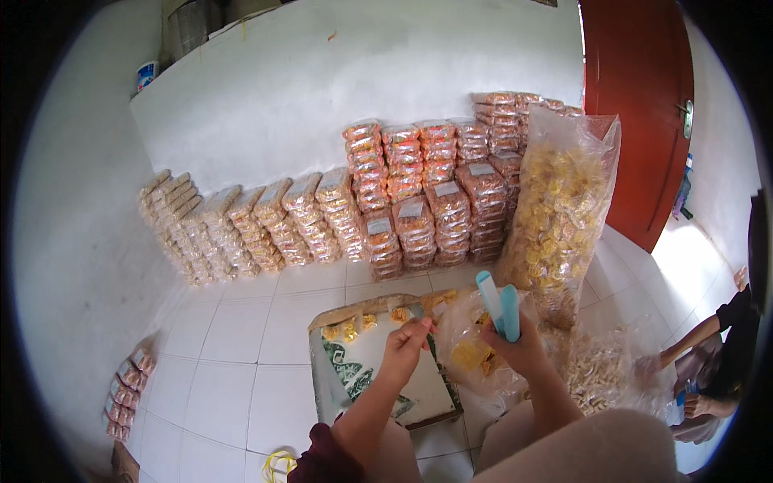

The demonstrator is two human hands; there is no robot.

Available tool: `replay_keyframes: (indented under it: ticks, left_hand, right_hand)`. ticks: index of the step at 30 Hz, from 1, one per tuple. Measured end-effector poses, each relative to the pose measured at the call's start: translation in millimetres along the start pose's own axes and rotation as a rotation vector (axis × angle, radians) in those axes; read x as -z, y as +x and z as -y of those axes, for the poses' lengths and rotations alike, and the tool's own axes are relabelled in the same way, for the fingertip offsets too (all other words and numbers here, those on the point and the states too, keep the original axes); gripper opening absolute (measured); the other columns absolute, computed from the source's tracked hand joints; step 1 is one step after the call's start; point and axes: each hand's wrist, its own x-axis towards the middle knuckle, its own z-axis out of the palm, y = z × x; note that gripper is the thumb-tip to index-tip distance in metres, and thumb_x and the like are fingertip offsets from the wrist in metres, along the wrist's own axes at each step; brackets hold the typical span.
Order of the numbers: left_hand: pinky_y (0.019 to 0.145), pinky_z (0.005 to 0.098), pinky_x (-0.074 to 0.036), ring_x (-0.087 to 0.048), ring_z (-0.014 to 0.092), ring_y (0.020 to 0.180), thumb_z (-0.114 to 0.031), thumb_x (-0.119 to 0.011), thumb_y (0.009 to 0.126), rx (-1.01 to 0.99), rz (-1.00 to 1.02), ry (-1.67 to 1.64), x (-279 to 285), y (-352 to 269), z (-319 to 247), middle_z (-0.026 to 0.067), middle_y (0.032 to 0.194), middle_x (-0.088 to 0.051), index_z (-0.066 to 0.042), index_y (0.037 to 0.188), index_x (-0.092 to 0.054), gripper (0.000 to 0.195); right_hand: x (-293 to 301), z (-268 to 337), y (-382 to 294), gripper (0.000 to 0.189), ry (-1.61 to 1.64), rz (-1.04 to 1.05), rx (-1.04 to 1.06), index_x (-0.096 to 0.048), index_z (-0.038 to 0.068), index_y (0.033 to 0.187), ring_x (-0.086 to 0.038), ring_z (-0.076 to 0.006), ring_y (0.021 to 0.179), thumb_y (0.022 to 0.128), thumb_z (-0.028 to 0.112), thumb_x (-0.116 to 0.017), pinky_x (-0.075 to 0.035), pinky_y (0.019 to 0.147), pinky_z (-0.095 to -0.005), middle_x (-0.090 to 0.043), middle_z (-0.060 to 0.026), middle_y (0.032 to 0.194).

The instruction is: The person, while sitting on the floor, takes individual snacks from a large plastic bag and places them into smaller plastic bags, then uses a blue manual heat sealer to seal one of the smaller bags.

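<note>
My right hand (520, 350) grips a light-blue plastic tool with two long arms (510, 313), held upright with the arms slightly apart; I cannot tell if it is tongs or a bag sealer. Beneath and beside it is a clear plastic bag (450, 329) with yellow crisps (468, 355) inside. My left hand (403, 353) is raised over a low table (423, 380), its fingers curled together near the bag's left edge. Whether they pinch anything is too small to tell. Several small yellow crisp pieces (350, 329), seemingly in clear wrap, lie along the table's far edge.
A tall clear sack of yellow crisps (558, 211) stands beyond my right hand. Stacked snack packs (447, 223) line the wall. At right, another person's hand (700, 406) is beside an open bag of pale sticks (595, 374). Yellow straps (279, 465) lie on the floor.
</note>
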Motion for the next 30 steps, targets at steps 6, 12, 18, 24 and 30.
replay_keyframes:
  ticks: [6,12,18,24,30]
  left_hand:
    - [0.090,0.0269,-0.036,-0.045,0.014,0.101,-0.019,-0.051,0.094,0.080,0.013,-0.072,-21,-3,-17,0.0072,0.116,-0.051,-0.006,0.123,-0.049,0.032]
    - [0.088,0.0267,-0.040,-0.050,0.010,0.105,-0.013,-0.057,0.090,0.147,0.410,-0.074,-25,-11,-6,0.0052,0.117,-0.054,-0.005,0.129,-0.042,0.043]
    - [0.080,0.0253,-0.045,-0.057,0.010,0.086,-0.010,-0.061,0.087,0.128,0.315,0.090,-20,-5,-6,0.0022,0.093,-0.063,-0.002,0.103,-0.060,0.018]
    - [0.077,0.0248,-0.045,-0.056,0.009,0.085,-0.009,-0.062,0.086,0.066,0.239,0.174,-12,-7,-17,0.0008,0.089,-0.062,-0.001,0.097,-0.061,0.014]
    - [0.077,0.0258,-0.046,-0.055,0.009,0.087,-0.009,-0.059,0.089,0.049,0.181,0.127,-6,-8,-16,0.0008,0.094,-0.061,-0.003,0.108,-0.055,0.021]
  right_hand:
    - [4,6,-2,0.023,0.051,-0.008,-0.086,-0.057,0.003,0.095,-0.054,-0.0075,0.072,0.078,0.010,-0.070,-0.045,0.063,-0.0234,-0.058,-0.0002,0.081]
    - [-5,10,-2,0.029,0.235,0.024,-0.177,-0.056,0.002,0.101,-0.056,-0.0083,0.068,0.077,0.011,-0.071,-0.045,0.061,-0.0231,-0.060,-0.0014,0.082]
    - [-9,14,-5,0.036,0.108,-0.038,-0.154,-0.054,0.003,0.108,-0.052,-0.0055,0.069,0.078,0.012,-0.071,-0.043,0.060,-0.0213,-0.058,0.0003,0.082]
    - [16,6,-4,0.044,-0.057,0.089,0.017,-0.052,0.002,0.115,-0.052,-0.0088,0.075,0.080,0.020,-0.071,-0.044,0.066,-0.0249,-0.058,-0.0018,0.085]
    - [13,22,-4,0.054,-0.337,0.161,0.042,-0.050,-0.001,0.117,-0.060,-0.0194,0.079,0.079,0.031,-0.070,-0.046,0.070,-0.0310,-0.061,-0.0133,0.087]
